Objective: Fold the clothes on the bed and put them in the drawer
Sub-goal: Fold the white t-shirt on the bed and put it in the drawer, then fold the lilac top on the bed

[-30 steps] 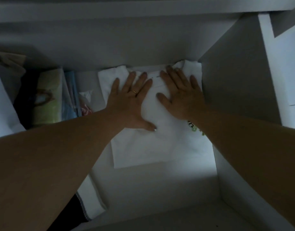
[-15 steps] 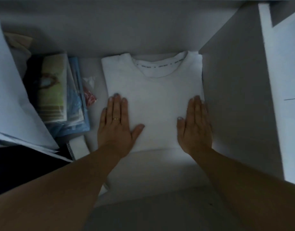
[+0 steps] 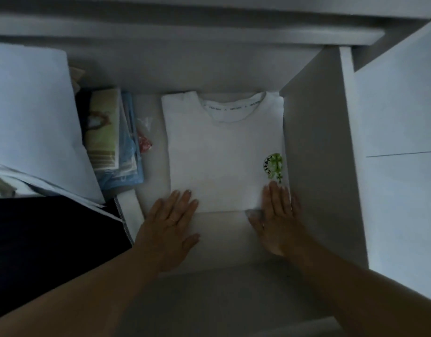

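- Item under inspection: one white T-shirt, folded to a neat rectangle, collar at the far end, green emblem showing near its right edge.
- Location: the shirt lies flat on the floor of the open drawer. Its right edge is against the drawer's right wall and its collar is close to the back wall — bare drawer floor shows in front of it.
- Left hand: flat, fingers straight, fingertips resting on the near left corner of the shirt; it grips nothing.
- Right hand: likewise flat and holding nothing, fingers straight, laid over the near right corner just below the emblem.
- Neighbouring contents: a folded stack of coloured items and a small packet sit to the left of the shirt, apart from it. A dark garment lies nearer the camera on the left.
- Assessment: for this shirt, folding and placement appear complete — the hands seem only to be pressing the near edge square.
- Outstanding: the bed is not in view, so whether more clothes wait there cannot be told.
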